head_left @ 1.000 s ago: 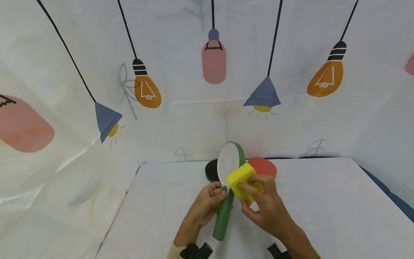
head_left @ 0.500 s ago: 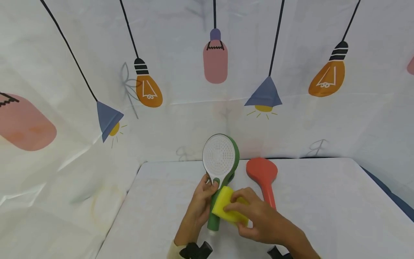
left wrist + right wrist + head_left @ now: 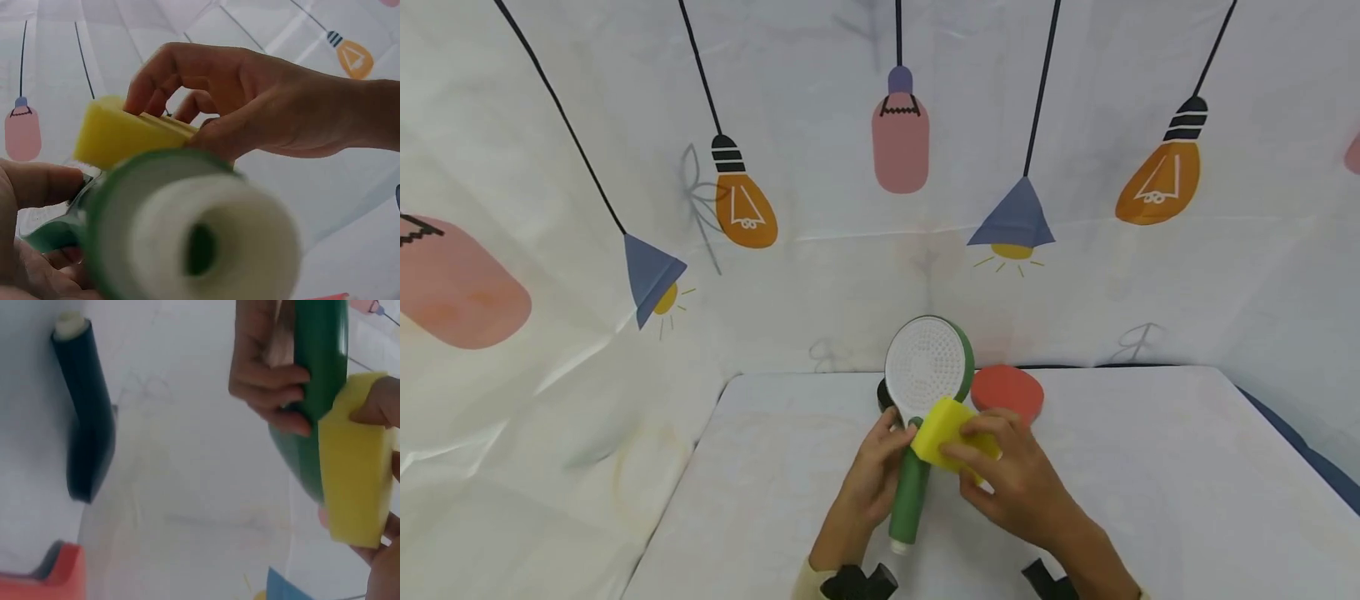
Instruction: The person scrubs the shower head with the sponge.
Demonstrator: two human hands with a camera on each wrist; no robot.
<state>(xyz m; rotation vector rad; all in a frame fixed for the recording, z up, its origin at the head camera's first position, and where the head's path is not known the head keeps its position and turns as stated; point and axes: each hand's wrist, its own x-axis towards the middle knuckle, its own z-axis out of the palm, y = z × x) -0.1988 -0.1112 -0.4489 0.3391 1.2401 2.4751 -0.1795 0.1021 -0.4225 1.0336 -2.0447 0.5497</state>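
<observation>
A green hand shower head (image 3: 927, 367) with a white perforated face is held upright over the table, its handle pointing down toward me. My left hand (image 3: 872, 475) grips it at the top of the handle, thumb in front. The white hollow connector (image 3: 215, 244) at the handle's end fills the lower middle of the left wrist view, blurred. A yellow sponge (image 3: 951, 437) is pinched between the thumb and fingers of my right hand (image 3: 1018, 483). It touches the right side of the shower head's neck. In the right wrist view the sponge (image 3: 356, 481) lies against the green back.
On the white table (image 3: 1150, 483), a red shower head (image 3: 1009, 392) lies behind my right hand, its handle hidden. A black shower head (image 3: 87, 419) lies on the table too, mostly covered by the green one in the head view. A lamp-patterned cloth (image 3: 820, 292) hangs behind the table.
My right hand has moved the sponge down from the face's lower edge along the handle, then back up to the neck. The shower head has swung left, then back right, turning its face more toward me.
</observation>
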